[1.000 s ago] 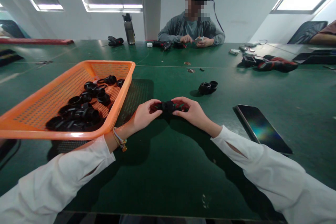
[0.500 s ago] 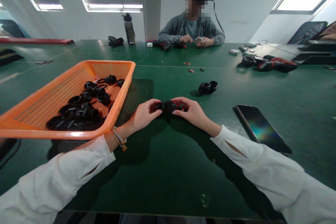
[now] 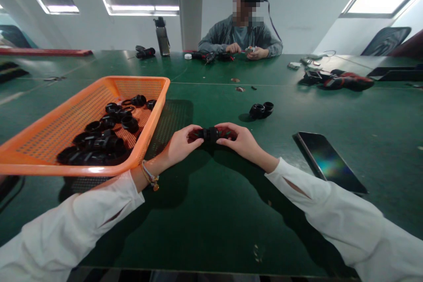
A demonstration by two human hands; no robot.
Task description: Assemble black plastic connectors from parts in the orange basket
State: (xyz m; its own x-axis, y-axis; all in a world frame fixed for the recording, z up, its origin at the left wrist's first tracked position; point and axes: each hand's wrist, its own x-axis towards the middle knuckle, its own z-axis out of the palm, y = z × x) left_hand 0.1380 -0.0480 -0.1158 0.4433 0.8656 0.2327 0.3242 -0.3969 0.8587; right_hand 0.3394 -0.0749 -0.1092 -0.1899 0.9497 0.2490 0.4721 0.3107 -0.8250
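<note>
Between the fingertips of the left hand (image 3: 181, 143) and the right hand (image 3: 243, 141), a black fitting (image 3: 210, 134) is held crosswise above or on the green table (image 3: 211, 229); contact with the surface cannot be told. Both sets of fingers are closed in a pinch grasp: the left end is gripped by the left thumb and fingers, the right end by the right thumb and fingers, and only the middle section is left uncovered. The step in hand is judged to be two-handed working of the fitting, with one end steadied against the other; whether it is being turned, pressed or pulled cannot be determined. For the next move, both ends should be held in line and force applied evenly, so that the fitting is not tilted or dropped. To the left of the left fingers, black pieces (image 3: 130, 123) are contained in an orange basket (image 3: 95, 170). Beyond the right fingers and slightly to their right, a loose black pair (image 3: 261, 110) is placed. Farther right of those fingers, a phone (image 3: 330, 163) is laid flat.
</note>
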